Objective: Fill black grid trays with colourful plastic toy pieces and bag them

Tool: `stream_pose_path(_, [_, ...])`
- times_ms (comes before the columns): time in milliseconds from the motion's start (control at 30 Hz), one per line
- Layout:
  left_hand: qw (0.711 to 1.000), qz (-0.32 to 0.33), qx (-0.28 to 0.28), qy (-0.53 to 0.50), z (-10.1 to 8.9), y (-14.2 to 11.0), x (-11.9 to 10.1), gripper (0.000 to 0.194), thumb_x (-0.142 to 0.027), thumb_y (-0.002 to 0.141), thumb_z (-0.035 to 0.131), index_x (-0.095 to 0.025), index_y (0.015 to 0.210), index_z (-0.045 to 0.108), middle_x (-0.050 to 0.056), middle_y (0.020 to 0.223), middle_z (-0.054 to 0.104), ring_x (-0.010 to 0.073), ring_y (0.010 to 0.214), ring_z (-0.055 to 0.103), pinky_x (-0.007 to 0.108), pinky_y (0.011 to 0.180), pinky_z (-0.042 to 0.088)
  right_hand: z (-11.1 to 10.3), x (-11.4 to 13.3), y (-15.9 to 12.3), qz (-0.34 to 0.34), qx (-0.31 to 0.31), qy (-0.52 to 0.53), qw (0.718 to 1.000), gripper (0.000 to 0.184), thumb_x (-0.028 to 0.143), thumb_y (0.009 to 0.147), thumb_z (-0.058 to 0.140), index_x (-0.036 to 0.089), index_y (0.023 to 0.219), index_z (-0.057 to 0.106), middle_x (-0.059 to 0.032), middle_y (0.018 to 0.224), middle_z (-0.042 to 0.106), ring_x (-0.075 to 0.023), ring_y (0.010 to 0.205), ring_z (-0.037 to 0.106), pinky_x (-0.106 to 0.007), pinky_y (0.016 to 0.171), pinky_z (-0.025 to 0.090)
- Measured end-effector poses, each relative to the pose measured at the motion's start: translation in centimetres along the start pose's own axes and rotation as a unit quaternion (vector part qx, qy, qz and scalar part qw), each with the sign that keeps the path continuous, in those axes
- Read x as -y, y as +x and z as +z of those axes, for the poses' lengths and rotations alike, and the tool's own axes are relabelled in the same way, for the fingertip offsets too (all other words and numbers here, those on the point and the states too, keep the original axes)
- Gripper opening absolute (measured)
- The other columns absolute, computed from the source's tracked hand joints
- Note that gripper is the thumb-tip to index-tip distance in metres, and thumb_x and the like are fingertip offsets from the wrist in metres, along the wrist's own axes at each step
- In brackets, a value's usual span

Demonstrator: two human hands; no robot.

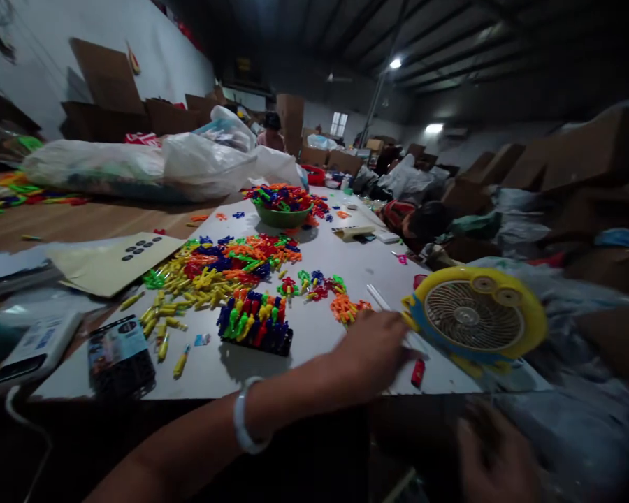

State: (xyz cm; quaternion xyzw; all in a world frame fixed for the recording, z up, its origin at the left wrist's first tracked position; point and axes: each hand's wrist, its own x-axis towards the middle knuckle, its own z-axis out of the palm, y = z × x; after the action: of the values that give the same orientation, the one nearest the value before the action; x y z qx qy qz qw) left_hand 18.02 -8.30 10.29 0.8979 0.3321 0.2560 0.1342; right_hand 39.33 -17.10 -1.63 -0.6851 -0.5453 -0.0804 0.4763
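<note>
- While the orange pieces (pixel 346 308) lie on the white table (pixel 328 248), your left hand (pixel 370 353) is just beside them, its fingers pointing toward the fan (pixel 469 314); you cannot tell from here whether it grips anything.
- Your right hand (pixel 497 450) is a blur below the table edge, so its hold cannot be told either.
- Near your left hand, on the fan side, lies a small red object (pixel 418 372).
- Left of the orange pieces, a black tray (pixel 265 345) carries rows of coloured figures (pixel 254 314).
- Beyond it you have a mixed heap (pixel 241 258), then a full green bowl (pixel 280 217).
</note>
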Motion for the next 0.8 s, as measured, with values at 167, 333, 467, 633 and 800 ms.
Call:
stream_pose_path(167, [0.953, -0.220, -0.059, 0.201, -1.5, -6.7, 12.0, 0.071, -0.060, 0.092, 0.043, -0.009, 0.141, 0.047, 0.020, 0.155, 0.034, 0.0358, 0.148, 0.019, 0.060, 0.120, 0.010, 10.7, 2.4, -2.3, -0.030, 0.258, 0.152, 0.954, 0.033, 0.039, 0.089, 0.050, 0.026, 0.116, 0.064, -0.0108, 0.115, 0.064, -0.0277, 0.105, 0.064, -0.049, 0.090, 0.055])
stream_pose_path(333, [0.944, -0.248, -0.024, 0.216, -1.2, -10.5, 16.4, 0.061, -0.060, 0.094, 0.038, -0.023, 0.142, 0.048, 0.013, 0.151, 0.043, 0.0330, 0.145, 0.029, 0.061, 0.119, 0.011, 21.3, 8.5, 0.0, -0.073, 0.344, 0.217, 0.910, 0.034, 0.028, 0.089, 0.046, 0.021, 0.116, 0.065, -0.0111, 0.111, 0.066, -0.0239, 0.104, 0.063, -0.044, 0.093, 0.052])
stream_pose_path(467, [0.952, -0.238, -0.015, 0.192, -2.0, -12.2, 16.7, 0.054, -0.054, 0.097, 0.036, -0.025, 0.140, 0.051, 0.010, 0.148, 0.049, 0.0284, 0.143, 0.035, 0.055, 0.121, 0.011, 28.4, 14.0, 3.0, -0.040, 0.365, 0.098, 0.925, 0.030, 0.031, 0.095, 0.042, 0.016, 0.106, 0.066, -0.0129, 0.109, 0.068, -0.0227, 0.104, 0.062, -0.036, 0.091, 0.047])
stream_pose_path(633, [0.959, -0.221, 0.044, 0.169, -5.0, -15.6, 18.1, 0.053, -0.055, 0.096, 0.037, -0.028, 0.140, 0.051, 0.006, 0.151, 0.046, 0.0254, 0.144, 0.034, 0.052, 0.123, 0.008, 33.6, 16.5, 5.4, 0.027, 0.396, -0.008, 0.918, 0.023, 0.032, 0.089, 0.058, 0.012, 0.097, 0.065, -0.0182, 0.101, 0.069, -0.0270, 0.095, 0.063, -0.033, 0.077, 0.044])
stream_pose_path(800, [0.957, -0.233, 0.045, 0.170, -6.9, -17.3, 19.0, 0.057, -0.055, 0.097, 0.034, -0.022, 0.142, 0.048, 0.009, 0.154, 0.040, 0.0247, 0.147, 0.028, 0.052, 0.123, 0.009, 30.9, 14.6, 5.3, 0.014, 0.431, -0.049, 0.901, 0.016, 0.029, 0.087, 0.059, 0.015, 0.085, 0.066, -0.0135, 0.093, 0.070, -0.0224, 0.086, 0.062, -0.029, 0.067, 0.037])
